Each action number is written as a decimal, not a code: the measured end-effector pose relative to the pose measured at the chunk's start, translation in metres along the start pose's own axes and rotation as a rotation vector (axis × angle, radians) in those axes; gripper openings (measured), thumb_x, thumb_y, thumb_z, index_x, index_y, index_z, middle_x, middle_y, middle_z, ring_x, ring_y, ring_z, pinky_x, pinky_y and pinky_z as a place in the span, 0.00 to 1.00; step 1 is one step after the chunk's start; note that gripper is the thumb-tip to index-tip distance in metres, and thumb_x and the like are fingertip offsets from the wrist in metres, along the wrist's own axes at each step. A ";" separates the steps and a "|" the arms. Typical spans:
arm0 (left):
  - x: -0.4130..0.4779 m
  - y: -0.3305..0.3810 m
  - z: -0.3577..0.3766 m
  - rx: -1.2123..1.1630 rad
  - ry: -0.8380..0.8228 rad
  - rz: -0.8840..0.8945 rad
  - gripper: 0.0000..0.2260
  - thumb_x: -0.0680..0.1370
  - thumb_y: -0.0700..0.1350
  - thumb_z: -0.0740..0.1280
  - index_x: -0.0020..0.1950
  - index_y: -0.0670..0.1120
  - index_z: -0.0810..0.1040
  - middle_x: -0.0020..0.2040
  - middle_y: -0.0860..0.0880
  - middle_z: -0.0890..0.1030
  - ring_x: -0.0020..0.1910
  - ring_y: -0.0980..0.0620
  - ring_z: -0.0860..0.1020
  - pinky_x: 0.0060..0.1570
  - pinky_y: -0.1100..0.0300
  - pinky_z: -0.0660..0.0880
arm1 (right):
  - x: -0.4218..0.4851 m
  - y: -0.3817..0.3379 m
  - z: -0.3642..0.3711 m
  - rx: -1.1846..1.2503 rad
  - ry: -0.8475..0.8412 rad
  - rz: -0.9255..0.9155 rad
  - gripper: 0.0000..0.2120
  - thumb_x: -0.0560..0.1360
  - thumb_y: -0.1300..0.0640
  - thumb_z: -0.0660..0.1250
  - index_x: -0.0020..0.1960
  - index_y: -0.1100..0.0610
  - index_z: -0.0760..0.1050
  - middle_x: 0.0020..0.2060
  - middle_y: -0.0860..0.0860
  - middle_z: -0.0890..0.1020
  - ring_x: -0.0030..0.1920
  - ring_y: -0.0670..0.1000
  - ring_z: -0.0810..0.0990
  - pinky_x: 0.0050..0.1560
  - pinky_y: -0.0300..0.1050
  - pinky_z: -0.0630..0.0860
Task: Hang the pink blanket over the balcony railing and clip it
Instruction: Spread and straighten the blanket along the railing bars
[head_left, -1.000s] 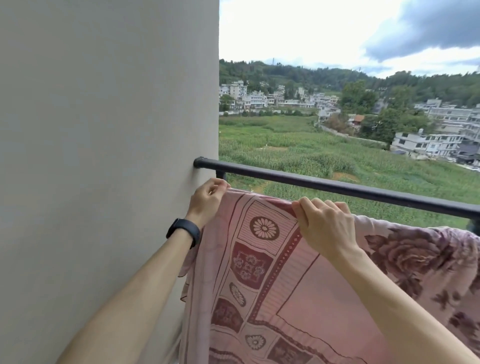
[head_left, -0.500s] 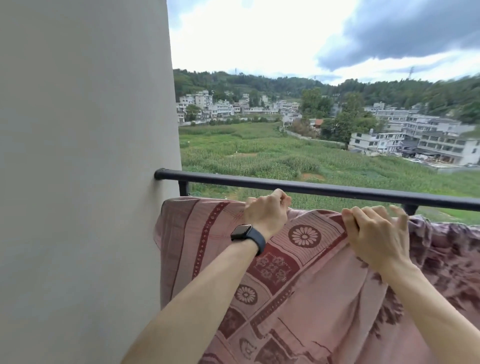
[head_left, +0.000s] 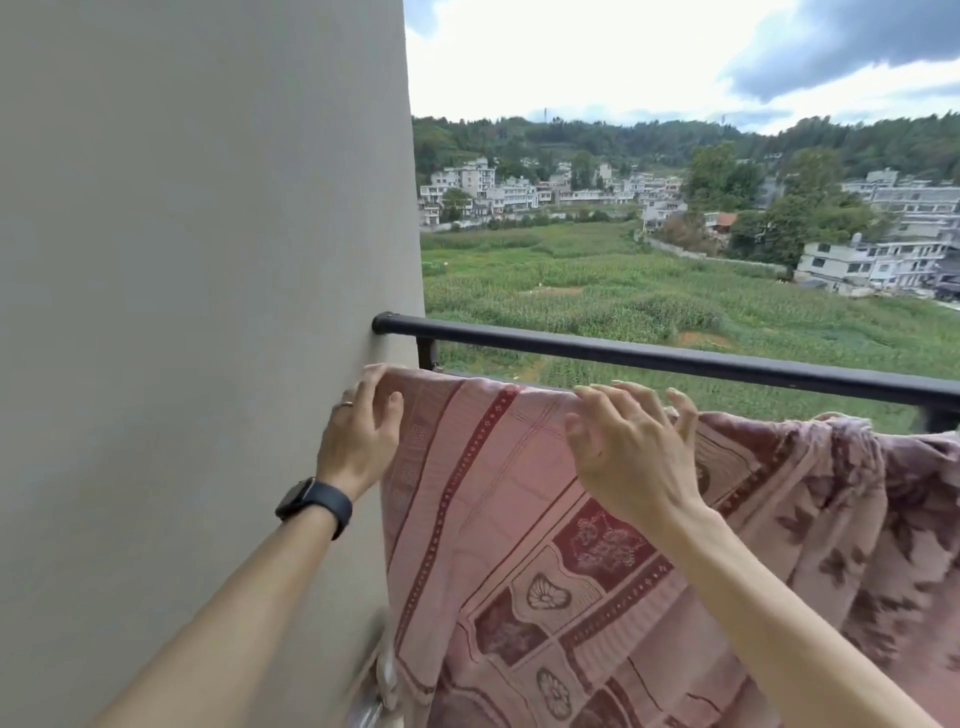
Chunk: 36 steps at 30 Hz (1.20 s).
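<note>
A plain grey-beige wall (head_left: 208, 260) fills the left half of the view and ends at an open balcony edge. A black railing (head_left: 675, 361) starts at the wall and runs off to the right, dropping slightly. Beyond it lie a green field (head_left: 597, 291), a cluster of white houses (head_left: 519, 189), wooded hills (head_left: 649, 140) and a cloudy sky (head_left: 571, 57). The pink blanket (head_left: 519, 519) hangs on the near side of the balcony. Its top edge sits just below the top rail, folded over a support that the cloth hides. Its left edge falls straight down right beside the wall. The left part is stretched fairly flat and shows dark red borders and flower panels. The right part is bunched into folds with a darker floral print. The left hand (head_left: 361, 441) is at the blanket's upper left corner, next to the wall, pinching the corner with the thumb on the front face and the fingers reaching up over the edge. It wears a ring (head_left: 347, 404), and a black watch (head_left: 314, 506) sits on the wrist. The right hand (head_left: 631, 457) is further along the top edge with its fingers loosely spread and slightly bent. Its fingertips touch the fold without gripping it. Both forearms reach up from the bottom of the view.
</note>
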<state>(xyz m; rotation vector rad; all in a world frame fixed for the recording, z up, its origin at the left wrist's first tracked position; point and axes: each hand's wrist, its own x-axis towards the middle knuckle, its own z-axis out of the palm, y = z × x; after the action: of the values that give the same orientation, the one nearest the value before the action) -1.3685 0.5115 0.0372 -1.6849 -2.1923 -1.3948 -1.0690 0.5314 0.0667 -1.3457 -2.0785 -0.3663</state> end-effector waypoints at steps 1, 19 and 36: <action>0.001 -0.004 0.004 -0.053 -0.037 0.022 0.17 0.83 0.53 0.57 0.72 0.55 0.67 0.71 0.48 0.72 0.68 0.47 0.71 0.64 0.51 0.69 | 0.007 -0.020 0.011 0.018 -0.043 -0.047 0.20 0.80 0.43 0.53 0.67 0.46 0.73 0.66 0.46 0.78 0.68 0.51 0.73 0.71 0.61 0.54; 0.007 0.063 0.023 0.083 0.006 0.410 0.14 0.80 0.58 0.59 0.57 0.54 0.80 0.58 0.51 0.82 0.63 0.49 0.75 0.64 0.50 0.68 | 0.003 0.039 -0.004 -0.261 0.131 0.002 0.28 0.81 0.34 0.49 0.43 0.52 0.78 0.36 0.50 0.82 0.39 0.54 0.80 0.54 0.52 0.69; -0.045 -0.010 0.003 -0.442 0.025 -0.237 0.15 0.77 0.56 0.69 0.59 0.51 0.73 0.51 0.53 0.78 0.48 0.56 0.79 0.48 0.57 0.78 | 0.008 -0.068 0.022 -0.080 -0.012 -0.067 0.31 0.78 0.32 0.55 0.76 0.46 0.64 0.72 0.49 0.72 0.73 0.54 0.68 0.74 0.68 0.48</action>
<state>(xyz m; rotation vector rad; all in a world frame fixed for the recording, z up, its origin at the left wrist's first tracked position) -1.3567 0.4801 0.0059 -1.5333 -2.2518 -2.0763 -1.1398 0.5188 0.0614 -1.3299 -2.1432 -0.4758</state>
